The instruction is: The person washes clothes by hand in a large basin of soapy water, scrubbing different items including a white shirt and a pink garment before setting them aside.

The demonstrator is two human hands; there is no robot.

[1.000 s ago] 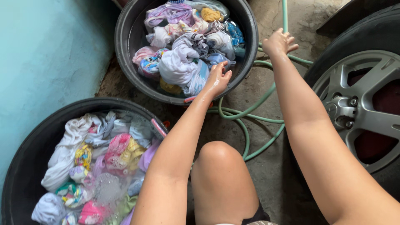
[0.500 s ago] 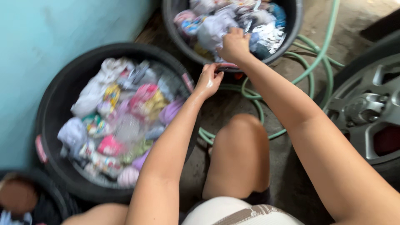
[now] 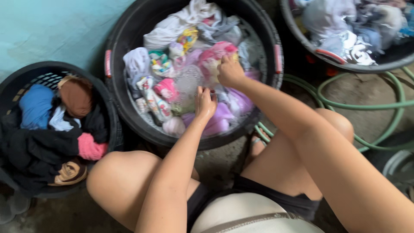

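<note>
– Both hands have come off the far tub since a second ago; half a second back the right one was on that tub's clothes, the left over the gap. Now both are in the middle basin.

– Which basin?

– Big black basin [image 3: 276,64] with wet clothes in soapy water, right in front of the knees. Left hand [image 3: 205,103] is down on the laundry near the front, fingers curled, tips touching a clear foamy patch [image 3: 187,84]. Can't tell if it actually pinches cloth.

– And the right?

– Right hand [image 3: 230,71] sits just behind the left, knuckles up, fingers bent into a pink garment [image 3: 213,58]. Looks like a loose grip on it, but the fingertips are hidden, so can't tell for sure.

– Anything under the left?

– Purple cloth [image 3: 220,121] lies just under and beside the left wrist, at the basin's near edge. White and patterned pieces fill the rest.

– Surroundings?

– Dark laundry basket [image 3: 13,86] to the left, holding dry blue, brown, black and pink clothes. Second black tub [image 3: 345,67] top right, also full of pale clothes, well apart from both hands. Green hose [image 3: 366,105] loops on the concrete between the tubs and the right knee. Teal wall [image 3: 56,30] behind.

– Person's posture?

– Squatting, knees either side of the arms.
</note>
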